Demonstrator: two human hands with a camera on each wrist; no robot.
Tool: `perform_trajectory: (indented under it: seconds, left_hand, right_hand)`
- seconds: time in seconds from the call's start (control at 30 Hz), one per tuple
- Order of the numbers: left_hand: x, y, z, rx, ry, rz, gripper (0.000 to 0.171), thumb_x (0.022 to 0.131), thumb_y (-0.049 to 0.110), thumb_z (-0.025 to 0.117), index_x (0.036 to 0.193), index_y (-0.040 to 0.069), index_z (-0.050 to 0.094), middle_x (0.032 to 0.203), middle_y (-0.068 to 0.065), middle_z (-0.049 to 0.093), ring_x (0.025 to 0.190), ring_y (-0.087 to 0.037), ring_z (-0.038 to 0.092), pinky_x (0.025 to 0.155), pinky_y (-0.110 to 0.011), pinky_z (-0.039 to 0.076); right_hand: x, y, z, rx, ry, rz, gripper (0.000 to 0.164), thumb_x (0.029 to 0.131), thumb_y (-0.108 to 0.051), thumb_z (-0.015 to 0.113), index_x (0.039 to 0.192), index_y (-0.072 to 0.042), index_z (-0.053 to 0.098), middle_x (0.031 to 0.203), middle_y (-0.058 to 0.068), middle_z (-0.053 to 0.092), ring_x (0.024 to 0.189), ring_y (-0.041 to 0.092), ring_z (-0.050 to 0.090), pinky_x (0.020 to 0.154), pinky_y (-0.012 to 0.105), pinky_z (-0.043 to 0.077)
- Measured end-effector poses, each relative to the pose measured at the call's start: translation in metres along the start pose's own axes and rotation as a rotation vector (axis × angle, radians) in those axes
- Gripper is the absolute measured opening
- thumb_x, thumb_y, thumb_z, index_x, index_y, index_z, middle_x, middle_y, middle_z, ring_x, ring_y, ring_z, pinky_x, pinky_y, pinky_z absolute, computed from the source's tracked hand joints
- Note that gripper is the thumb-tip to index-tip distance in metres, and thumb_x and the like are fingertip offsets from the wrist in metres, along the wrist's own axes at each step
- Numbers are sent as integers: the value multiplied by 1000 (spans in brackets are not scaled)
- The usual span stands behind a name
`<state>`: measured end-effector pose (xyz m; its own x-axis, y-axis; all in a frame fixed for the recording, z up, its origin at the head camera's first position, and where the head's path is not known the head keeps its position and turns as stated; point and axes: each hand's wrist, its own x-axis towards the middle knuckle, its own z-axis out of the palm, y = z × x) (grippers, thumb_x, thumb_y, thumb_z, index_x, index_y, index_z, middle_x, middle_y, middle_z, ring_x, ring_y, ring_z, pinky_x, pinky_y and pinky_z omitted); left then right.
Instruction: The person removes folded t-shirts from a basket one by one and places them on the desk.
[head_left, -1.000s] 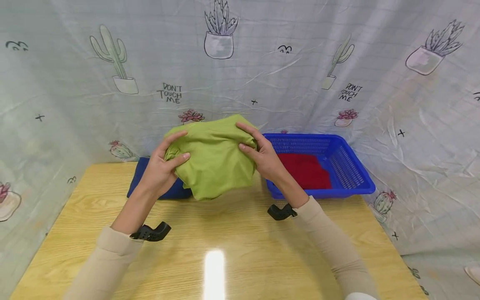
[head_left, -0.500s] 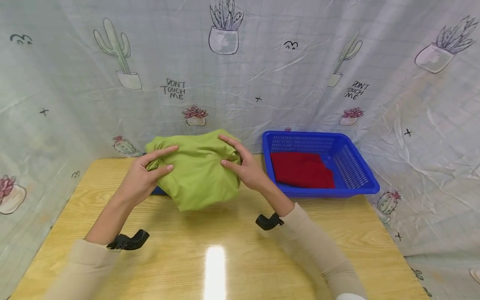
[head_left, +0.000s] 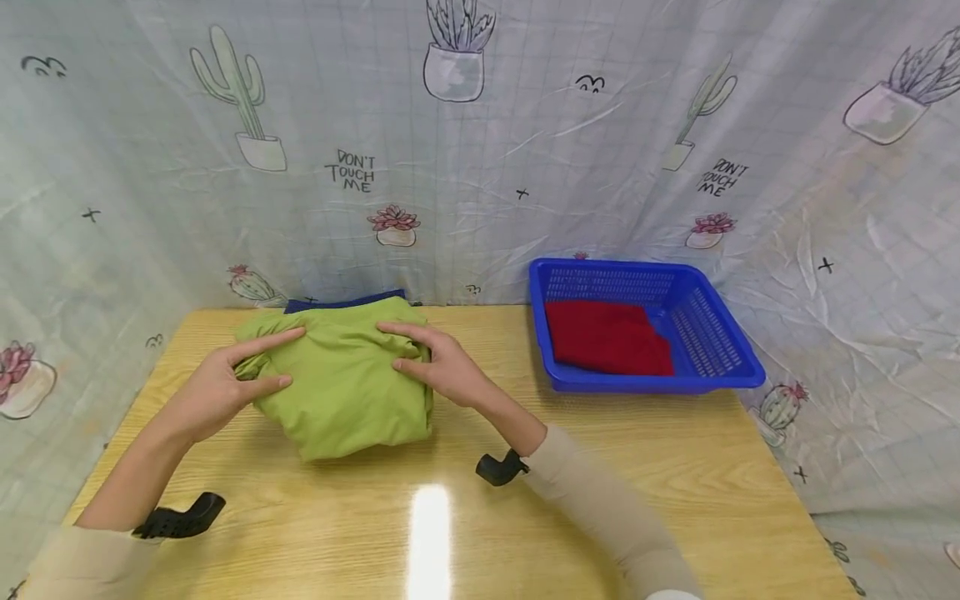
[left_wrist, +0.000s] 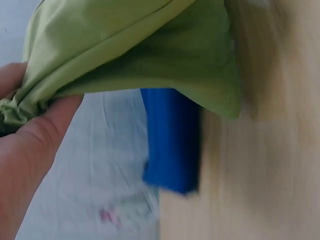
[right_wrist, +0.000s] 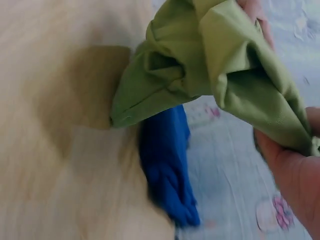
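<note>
A folded lime-green cloth, perhaps a garment, is stretched between both hands over the left part of the table. My left hand pinches its left edge between thumb and fingers. At the opposite edge, my right hand grips the fabric the same way, bunching it into folds. The cloth's lower part hangs down, close over the wood in the wrist views. Behind it lies a folded blue cloth, mostly hidden in the head view, with only its back edge showing.
A blue plastic basket stands at the back right of the wooden table, with a folded red cloth inside. A curtain printed with cacti hangs along the table's back and sides.
Both hands have carried the green cloth leftward and down, toward the table and over the blue cloth. The basket and the red cloth have stayed in place.
</note>
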<state>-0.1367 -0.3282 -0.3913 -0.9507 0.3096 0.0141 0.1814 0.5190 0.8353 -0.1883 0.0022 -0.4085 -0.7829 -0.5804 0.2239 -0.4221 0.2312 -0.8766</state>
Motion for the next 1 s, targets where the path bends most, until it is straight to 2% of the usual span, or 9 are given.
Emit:
perform_trajectory:
  seconds: [0.1, 0.13, 0.17, 0.23, 0.3, 0.37, 0.53, 0.8, 1.0]
  left_hand:
    - [-12, -15, -10, 32, -35, -14, 63, 99, 25, 70, 156, 32, 44, 163, -19, 29, 42, -6, 34, 40, -30, 40]
    - [-15, -20, -13, 11, -48, -16, 64, 99, 23, 70, 156, 28, 43, 162, -23, 28, 38, -17, 20, 36, -33, 37]
    - [-17, -26, -16, 16, -64, -20, 64, 99, 23, 69, 157, 27, 42, 162, -24, 27, 41, -20, 35, 40, -30, 41]
    - [-21, -38, -21, 9, -88, -52, 65, 98, 23, 70, 157, 25, 43, 163, -26, 25, 74, -34, 63, 52, -27, 50]
    - [-24, -52, -23, 20, -120, -92, 66, 97, 25, 71, 157, 23, 44, 163, -26, 24, 122, -50, 52, 77, -36, 57]
    - [-28, -68, -22, 58, -157, -107, 67, 95, 25, 73, 156, 20, 45, 162, -28, 26, 143, -60, 18, 98, -51, 51]
    - [-31, -97, -11, 45, -158, -107, 66, 94, 19, 74, 153, 9, 47, 159, -32, 29, 140, -64, 19, 97, -77, 34]
    - [-23, -105, -18, 206, -96, -64, 61, 94, 9, 73, 150, 12, 51, 154, -28, 40, 135, -61, 34, 86, -44, 51]
    - [-22, -111, -25, 283, -72, -52, 61, 90, -5, 70, 147, 7, 54, 151, -34, 40, 130, -60, 39, 79, -43, 47]
  right_hand:
    - [2, -1, 19, -48, -39, 42, 61, 97, -8, 70, 152, -26, 51, 156, -7, 46, 144, 10, 39, 97, 24, 45]
    - [3, -1, 25, -55, -49, 58, 62, 97, -7, 70, 152, -26, 50, 157, -7, 45, 144, 9, 39, 91, 21, 45]
    - [4, -1, 31, -55, -56, 70, 63, 97, -5, 70, 153, -25, 49, 157, -7, 44, 141, 7, 40, 83, 20, 46]
    - [7, 1, 44, -44, -68, 112, 66, 96, -2, 69, 154, -25, 47, 159, -7, 42, 128, 5, 50, 67, 20, 43]
    - [10, 5, 58, -48, -93, 159, 67, 96, 0, 68, 155, -24, 47, 159, -6, 42, 103, 6, 57, 59, 19, 40]
    - [12, 11, 71, -92, -139, 200, 68, 95, 1, 69, 155, -21, 45, 158, -3, 43, 102, 5, 56, 61, 18, 41]
    - [16, 34, 96, -199, -204, 293, 69, 92, 0, 73, 154, -17, 47, 154, 1, 48, 142, 10, 40, 96, 15, 42]
    - [12, 37, 114, -74, -169, 339, 69, 92, -1, 73, 154, -13, 46, 156, 3, 46, 145, 12, 36, 112, 21, 35]
    - [14, 29, 135, -136, -152, 346, 69, 92, -10, 76, 154, -14, 46, 154, -1, 49, 144, 11, 38, 112, 20, 35]
